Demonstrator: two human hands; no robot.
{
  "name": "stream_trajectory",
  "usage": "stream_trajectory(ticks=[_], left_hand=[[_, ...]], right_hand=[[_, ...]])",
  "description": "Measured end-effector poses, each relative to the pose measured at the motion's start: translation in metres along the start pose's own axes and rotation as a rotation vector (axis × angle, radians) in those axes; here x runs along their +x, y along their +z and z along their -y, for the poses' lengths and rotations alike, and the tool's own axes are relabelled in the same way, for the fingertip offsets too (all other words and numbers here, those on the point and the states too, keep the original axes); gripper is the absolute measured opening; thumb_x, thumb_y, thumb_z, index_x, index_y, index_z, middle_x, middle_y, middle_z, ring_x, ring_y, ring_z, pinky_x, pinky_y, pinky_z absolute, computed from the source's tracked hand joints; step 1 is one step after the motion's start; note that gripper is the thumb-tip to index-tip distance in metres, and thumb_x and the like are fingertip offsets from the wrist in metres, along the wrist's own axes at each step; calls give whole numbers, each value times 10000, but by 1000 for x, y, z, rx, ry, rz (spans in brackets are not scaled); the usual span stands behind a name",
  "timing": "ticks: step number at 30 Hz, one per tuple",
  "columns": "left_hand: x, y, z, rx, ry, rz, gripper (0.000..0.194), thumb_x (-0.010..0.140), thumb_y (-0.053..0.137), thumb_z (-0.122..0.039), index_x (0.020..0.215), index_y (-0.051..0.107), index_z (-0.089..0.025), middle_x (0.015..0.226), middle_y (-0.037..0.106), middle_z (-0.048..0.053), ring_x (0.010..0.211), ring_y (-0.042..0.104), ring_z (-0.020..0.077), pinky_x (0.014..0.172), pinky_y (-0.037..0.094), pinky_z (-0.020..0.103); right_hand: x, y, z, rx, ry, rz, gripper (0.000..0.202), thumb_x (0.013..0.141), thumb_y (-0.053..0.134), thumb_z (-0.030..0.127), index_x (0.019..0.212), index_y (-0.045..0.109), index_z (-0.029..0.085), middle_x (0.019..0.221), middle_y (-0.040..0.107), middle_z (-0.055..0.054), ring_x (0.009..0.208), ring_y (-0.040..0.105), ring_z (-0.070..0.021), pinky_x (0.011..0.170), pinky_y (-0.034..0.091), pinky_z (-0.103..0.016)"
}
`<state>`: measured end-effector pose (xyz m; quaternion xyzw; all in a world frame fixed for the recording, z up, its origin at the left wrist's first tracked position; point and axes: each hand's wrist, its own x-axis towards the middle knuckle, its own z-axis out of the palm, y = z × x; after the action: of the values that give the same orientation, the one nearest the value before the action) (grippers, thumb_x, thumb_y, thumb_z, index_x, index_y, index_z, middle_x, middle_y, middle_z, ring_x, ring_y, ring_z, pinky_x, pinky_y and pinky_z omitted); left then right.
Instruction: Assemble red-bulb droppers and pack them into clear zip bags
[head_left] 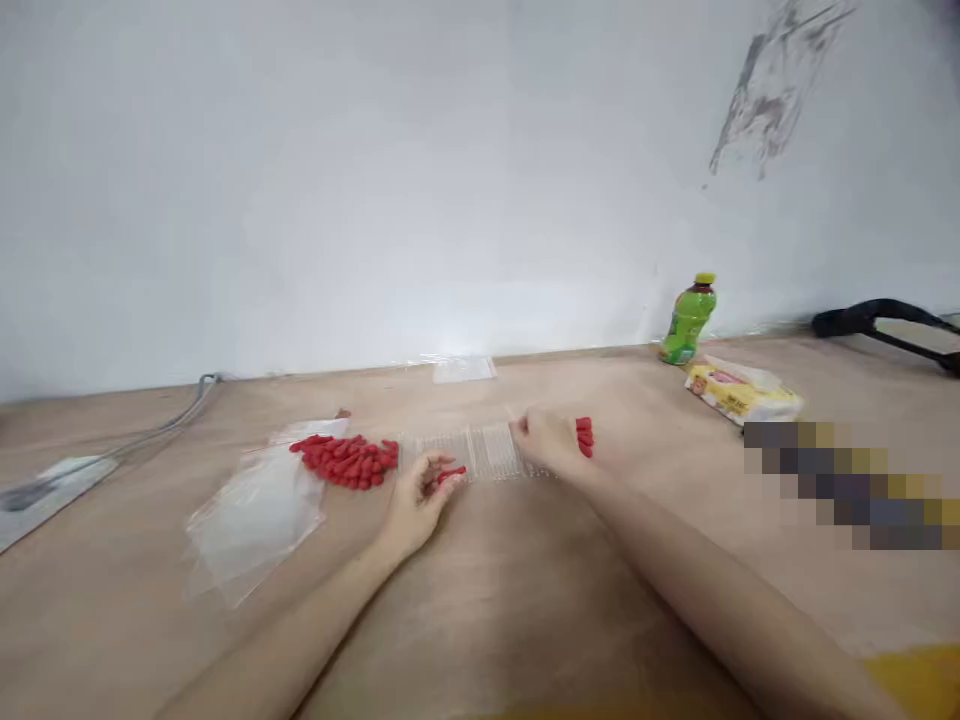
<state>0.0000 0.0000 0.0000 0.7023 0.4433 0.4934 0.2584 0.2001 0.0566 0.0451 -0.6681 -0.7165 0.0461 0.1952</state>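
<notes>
By the clear sticks [495, 452], a red piece [451, 473] is pinched by the left hand [417, 502]; the right hand [553, 441]'s grip cannot be told. Piecewise handling seems underway; a light touch is needed.

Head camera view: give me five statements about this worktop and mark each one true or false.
1. The left hand holds a red balloon-like piece. True.
2. The green bottle lies on its side. False: it stands upright near the wall.
3. The tissue pack is nearer the camera than the bottle. True.
4. The larger red pile is beside the right hand. False: it is left of the left hand, partly over clear plastic bags; a smaller red group is beside the right hand.
5. The right hand is at the row of thin, pale sticks. True.
</notes>
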Motion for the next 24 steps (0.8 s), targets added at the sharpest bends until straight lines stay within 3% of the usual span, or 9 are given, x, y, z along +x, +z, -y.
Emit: stream_trajectory(ticks=[5,9,13,18,24], left_hand=[[3,2,-3,144,48,0,243,828,464,-274,995,593,-153,947,651,77,856,607,184,754,489,310],[2,4,-6,209,70,3,234,837,450,-286,929,628,-165,804,659,40,722,611,155,666,493,264],[1,5,-9,171,15,43,228,838,448,-290,923,608,-152,741,642,26,562,581,117,554,481,228],[2,6,-10,195,59,34,153,801,510,-263,865,596,-155,833,639,45,733,595,147,649,478,248],[2,7,-7,164,17,27,121,767,558,-257,834,567,-156,800,614,31,710,577,136,623,466,240]], right_hand=[[-21,5,-7,132,-219,-216,210,862,368,325,852,513,174,787,646,-64,722,570,-202,713,331,-328],[-44,21,-14,262,-465,-350,167,867,389,276,861,528,183,789,644,-55,724,565,-175,718,341,-308],[-48,35,-19,368,-555,-303,157,864,390,215,956,514,182,851,636,-45,743,580,-151,713,348,-296],[-44,32,-21,340,-542,-295,183,856,396,205,975,534,185,863,621,-49,776,573,-161,689,353,-293],[-46,29,-22,317,-533,-264,184,847,409,203,960,552,190,883,621,-46,792,568,-165,709,344,-304]])
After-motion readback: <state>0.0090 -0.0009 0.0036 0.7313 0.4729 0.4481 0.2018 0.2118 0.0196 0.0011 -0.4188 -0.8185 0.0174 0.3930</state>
